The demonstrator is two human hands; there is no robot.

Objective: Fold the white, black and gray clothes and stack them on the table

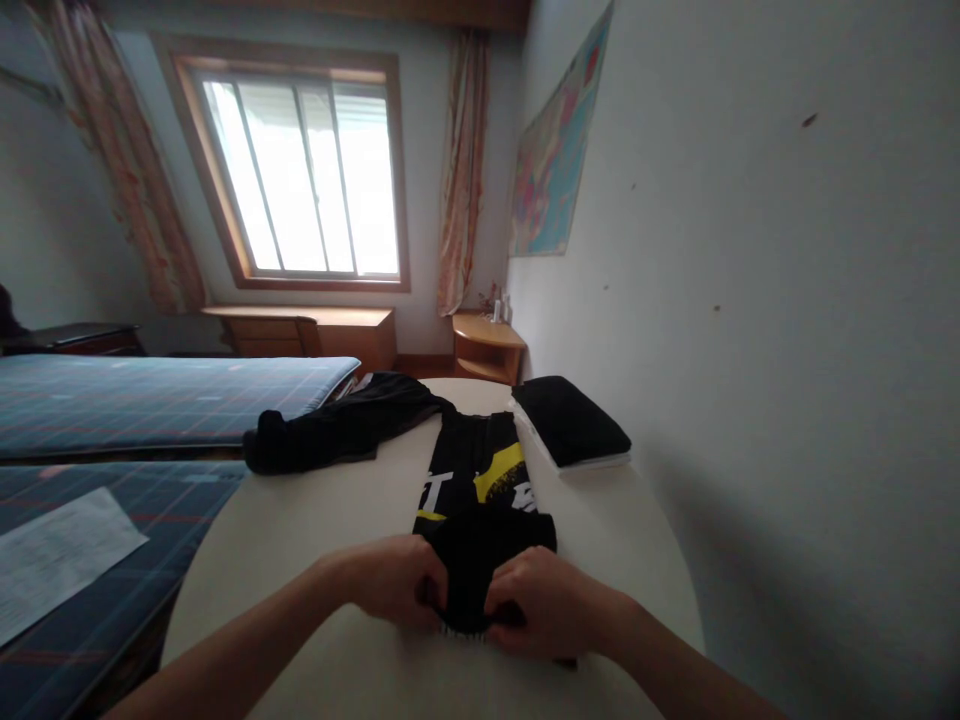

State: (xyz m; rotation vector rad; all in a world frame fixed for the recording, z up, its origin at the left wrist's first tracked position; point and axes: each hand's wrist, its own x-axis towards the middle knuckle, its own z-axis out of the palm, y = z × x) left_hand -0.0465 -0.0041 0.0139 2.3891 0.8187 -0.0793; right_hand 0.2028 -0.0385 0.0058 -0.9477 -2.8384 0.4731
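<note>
A black shirt (pixel 476 460) with yellow and white print lies in a narrow strip on the pale round table (pixel 315 600), its near end doubled over. My left hand (pixel 401 580) is closed on the left side of that near fabric. On the right side, my right hand (pixel 540 605) pinches the same fabric, fingers curled in. A bit of white lettering shows below the cloth between both hands. The fingertips are partly hidden by the fabric and the knuckles.
Black clothing (pixel 345 425) sprawls across the far left table edge. A folded black and white stack (pixel 577 420) sits at the far right. Plaid mattresses (pixel 172 400) with a paper sheet (pixel 67 555) flank the left; a wall (pixel 787 400) stands close on the right.
</note>
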